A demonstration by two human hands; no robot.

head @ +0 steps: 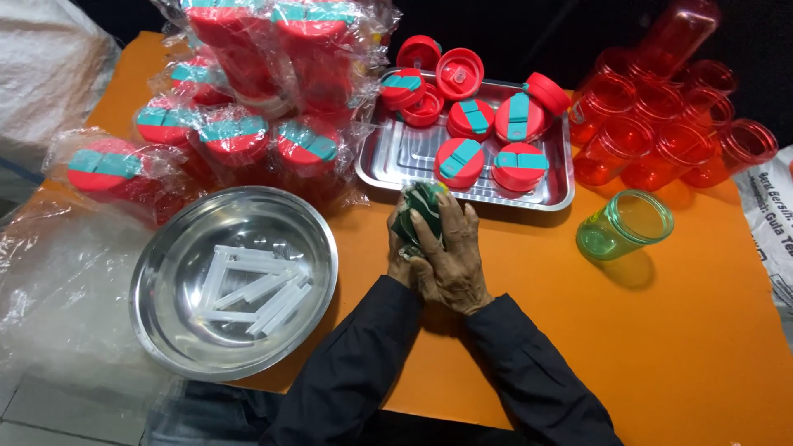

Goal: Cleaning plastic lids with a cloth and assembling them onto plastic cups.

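Clasping a green lid (420, 206) at frame centre, both hands' fingers (450, 248) press around it; wrapped bottles (239, 136) upper left look finished, red bottles (661, 124) upper right wait uncapped.

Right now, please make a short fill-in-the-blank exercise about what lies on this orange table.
1. Both hands hold a lid coloured ____.
2. The white plastic strips lie in a ____ steel bowl.
3. The red lids sit on a rectangular steel ____.
4. The lone jar beside the red jars is ____.

Missing words: green; round; tray; green

Orange table (702, 347); tray (553, 196); bowl (157, 330)
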